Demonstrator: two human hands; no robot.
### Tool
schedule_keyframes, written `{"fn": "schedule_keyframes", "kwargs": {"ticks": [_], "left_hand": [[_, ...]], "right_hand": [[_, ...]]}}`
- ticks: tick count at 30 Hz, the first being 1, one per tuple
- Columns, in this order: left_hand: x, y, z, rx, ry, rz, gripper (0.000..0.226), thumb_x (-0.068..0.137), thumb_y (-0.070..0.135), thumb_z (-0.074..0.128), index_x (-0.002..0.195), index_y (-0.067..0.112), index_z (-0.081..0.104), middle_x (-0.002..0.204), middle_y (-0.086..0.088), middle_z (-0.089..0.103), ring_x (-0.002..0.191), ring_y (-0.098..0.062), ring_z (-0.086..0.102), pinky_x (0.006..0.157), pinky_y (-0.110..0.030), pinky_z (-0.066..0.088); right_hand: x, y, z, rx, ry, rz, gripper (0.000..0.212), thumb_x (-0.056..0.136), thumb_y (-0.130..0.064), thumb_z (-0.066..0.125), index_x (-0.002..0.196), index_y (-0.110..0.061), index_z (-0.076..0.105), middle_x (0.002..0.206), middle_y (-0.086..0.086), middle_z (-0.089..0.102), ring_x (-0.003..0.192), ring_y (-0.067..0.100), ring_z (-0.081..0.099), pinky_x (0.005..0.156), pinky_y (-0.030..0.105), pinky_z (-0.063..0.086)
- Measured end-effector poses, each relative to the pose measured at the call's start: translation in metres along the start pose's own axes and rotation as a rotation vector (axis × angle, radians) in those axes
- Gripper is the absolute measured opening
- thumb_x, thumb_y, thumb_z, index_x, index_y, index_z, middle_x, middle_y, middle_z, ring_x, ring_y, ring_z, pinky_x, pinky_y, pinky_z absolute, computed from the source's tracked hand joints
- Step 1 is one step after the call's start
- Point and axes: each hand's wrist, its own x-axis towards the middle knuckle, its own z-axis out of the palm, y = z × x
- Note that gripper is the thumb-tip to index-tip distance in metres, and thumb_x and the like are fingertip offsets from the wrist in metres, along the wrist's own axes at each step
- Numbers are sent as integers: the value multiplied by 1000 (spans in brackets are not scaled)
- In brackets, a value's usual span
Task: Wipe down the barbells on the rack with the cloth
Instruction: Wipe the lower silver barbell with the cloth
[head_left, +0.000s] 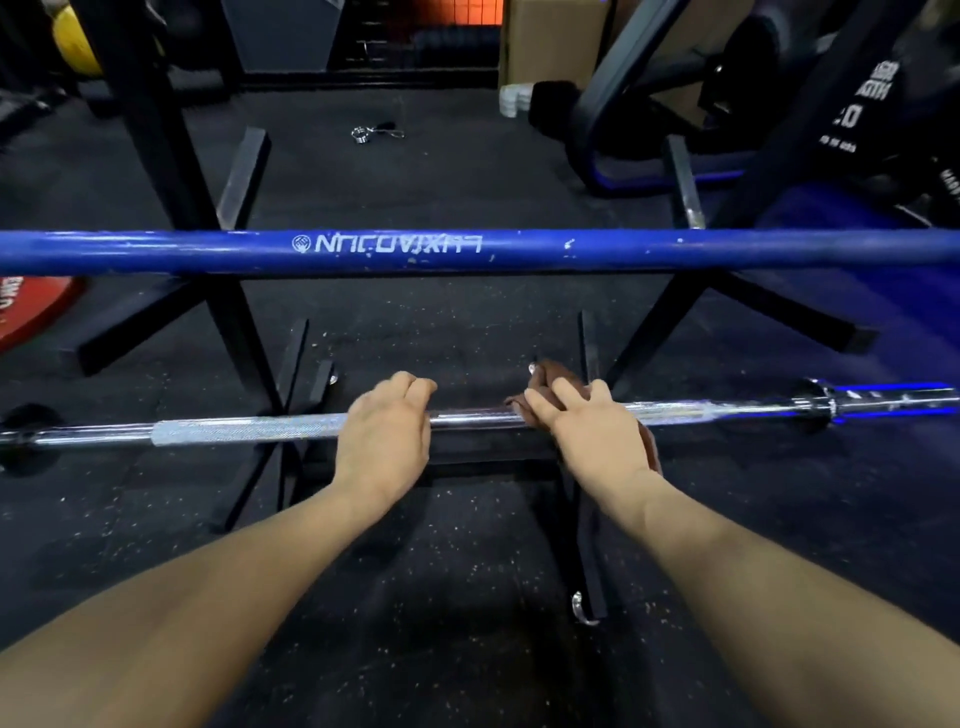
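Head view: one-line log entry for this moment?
left hand grips chrome barbell | right hand holds brown cloth on it | blue barbell untouched

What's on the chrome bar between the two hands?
In the head view, only a bare smooth stretch of the chrome barbell lies between the left hand and the right hand, which holds the brown cloth.

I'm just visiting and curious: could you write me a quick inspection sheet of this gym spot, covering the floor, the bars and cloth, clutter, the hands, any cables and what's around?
Surface: black speckled rubber floor.
Job's things: chrome barbell lies low across the black rack; blue barbell sits higher, paint chipped; brown cloth is wrapped on the chrome bar.
Clutter: spring collar on the floor beyond the rack.
Grippers: left hand grips the chrome bar bare; right hand presses the cloth around it.
Cables: nothing seen.
Surroundings: red plate at left, yellow ball, cardboard box, machine frame at right.
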Motion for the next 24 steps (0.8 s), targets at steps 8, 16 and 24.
{"fn": "schedule_keyframes", "kwargs": {"ticks": [8,16,24], "left_hand": [[13,29,7,1,-51,159,34,96,25,46,129,26,52,119,9,51,108,-14,49,98,-27,32],[17,42,-28,50,-263,174,40,95,26,48,135,25,44,127,4,45,116,-17,46,97,-31,37],[-1,64,-69,-186,-522,-54,56,89,30,61,140,18,40,133,-7,44,118,-24,51,101,-30,39]], "right_hand": [[-23,5,-15,15,-57,18,64,96,-3,40,150,-29,20,133,2,32,115,33,37,67,34,38],[-39,15,-30,324,-39,29,51,90,-12,55,131,-42,51,116,-10,48,95,19,43,79,25,39],[-71,21,-54,1016,41,290,30,78,-12,73,77,-27,47,75,-8,58,77,18,55,84,37,49]]}}
